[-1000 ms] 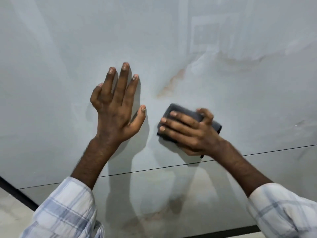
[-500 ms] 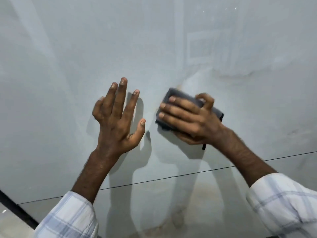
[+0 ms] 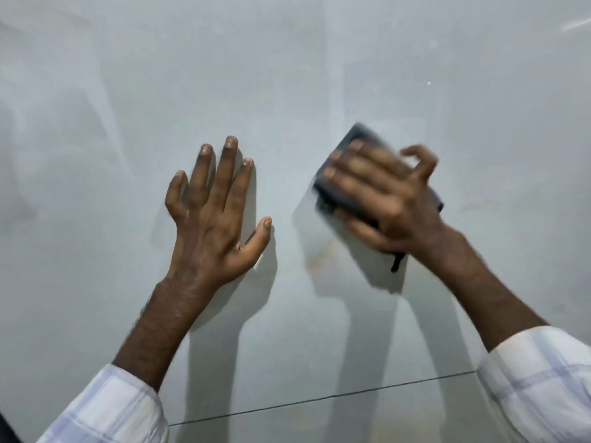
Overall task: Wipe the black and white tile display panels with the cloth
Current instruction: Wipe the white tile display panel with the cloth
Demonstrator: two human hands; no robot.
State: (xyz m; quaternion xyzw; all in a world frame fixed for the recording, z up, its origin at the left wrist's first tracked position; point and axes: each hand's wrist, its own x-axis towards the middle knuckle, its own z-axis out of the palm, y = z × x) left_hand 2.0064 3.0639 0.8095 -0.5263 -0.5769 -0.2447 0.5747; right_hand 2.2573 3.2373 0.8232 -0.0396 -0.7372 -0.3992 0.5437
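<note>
As right hand [image 3: 390, 199] grips cloth [image 3: 363, 134], left hand [image 3: 214, 219] splayed

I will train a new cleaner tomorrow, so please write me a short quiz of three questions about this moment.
1. Short answer: which hand grips the cloth?
2. True or false: the left hand lies flat on the panel, fingers spread.
3. Choose one: the brown stain lies A) above the cloth, B) below the cloth, C) left of the left hand.

Key: 1. the right hand; 2. true; 3. B.
</note>
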